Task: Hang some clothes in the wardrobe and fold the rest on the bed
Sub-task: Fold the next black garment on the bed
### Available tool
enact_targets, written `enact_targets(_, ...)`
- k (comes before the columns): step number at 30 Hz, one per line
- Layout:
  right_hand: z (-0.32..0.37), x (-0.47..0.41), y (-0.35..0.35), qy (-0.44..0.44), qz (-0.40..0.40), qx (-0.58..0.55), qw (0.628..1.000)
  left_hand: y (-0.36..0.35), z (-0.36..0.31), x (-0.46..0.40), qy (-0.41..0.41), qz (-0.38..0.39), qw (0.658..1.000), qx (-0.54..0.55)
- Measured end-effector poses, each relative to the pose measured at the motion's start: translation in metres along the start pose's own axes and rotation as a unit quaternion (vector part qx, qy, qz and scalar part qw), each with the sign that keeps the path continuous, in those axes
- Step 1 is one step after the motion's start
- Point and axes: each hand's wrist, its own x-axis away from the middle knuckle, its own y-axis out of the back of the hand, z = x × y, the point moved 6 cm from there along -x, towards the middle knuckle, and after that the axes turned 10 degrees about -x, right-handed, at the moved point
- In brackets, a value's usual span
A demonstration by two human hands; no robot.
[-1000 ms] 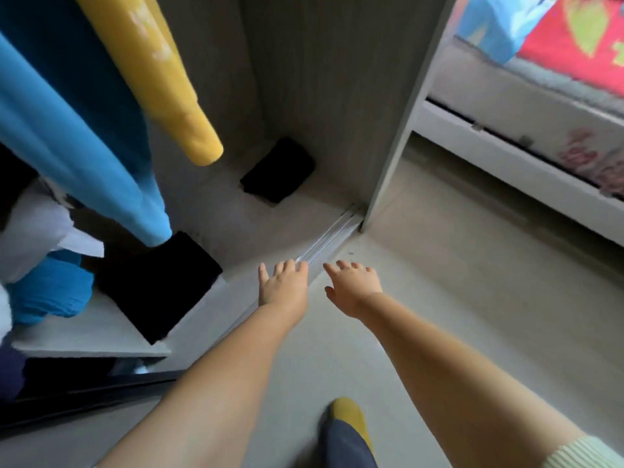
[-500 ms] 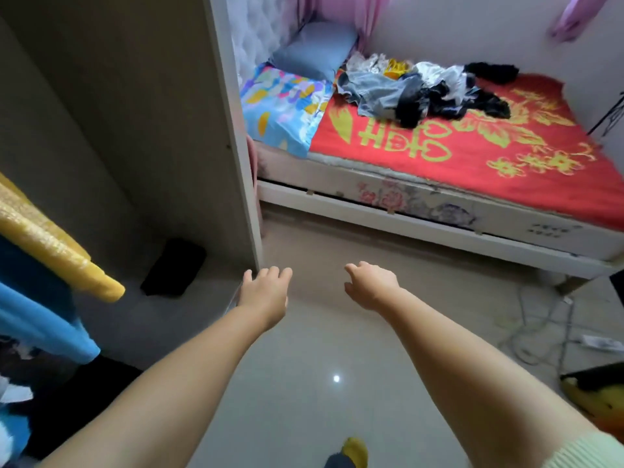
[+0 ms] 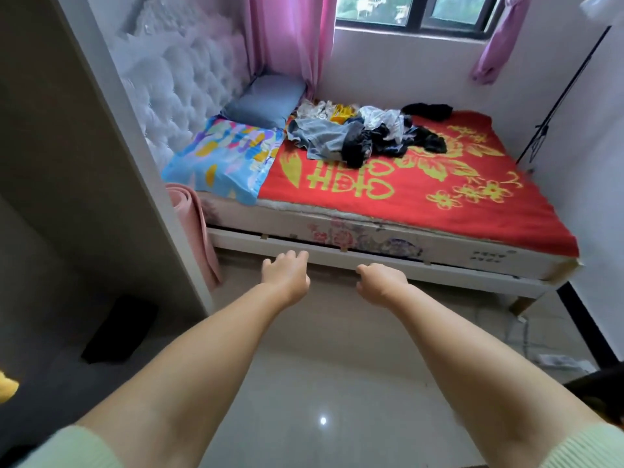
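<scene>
A: Which step is being done?

B: Nothing is held. The left hand point(image 3: 287, 276) and right hand point(image 3: 381, 282) are stretched out with loose, relaxed fingers. More clothes are probably being fetched.

A: Where are they?

B: A jumbled heap of grey, black, white and yellow clothes point(image 3: 364, 133) is piled on the red bed cover with yellow flowers point(image 3: 439, 204), near the grey pillow point(image 3: 266, 99). The heap is stretched sideways, along the window wall. One piece must be picked. The tall grey wooden wardrobe point(image 3: 101, 184) is seen on the left.

Far left of the left hand point(image 3: 287, 276), a yellow garment point(image 3: 7, 386) was cut off by the frame edge. Beyond both hands, the clothes pile point(image 3: 364, 136) was too tangled to separate.
</scene>
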Motion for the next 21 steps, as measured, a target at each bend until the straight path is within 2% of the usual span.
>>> enact_targets(8,-0.037,-0.062,0.03,-0.013,0.015,-0.01,1.0,0.02,-0.035,-0.088,-0.045,0.006,0.999,-0.019)
enact_targets(14,-0.067,-0.144,0.074,-0.035,0.014,-0.005,0.999,0.037,-0.04,-0.193,-0.074,-0.008,0.997,-0.009)
enact_targets(21,-0.111,-0.235,0.13,-0.083,0.003,-0.054,0.995,0.065,-0.044,-0.326,-0.106,-0.001,0.994,0.003)
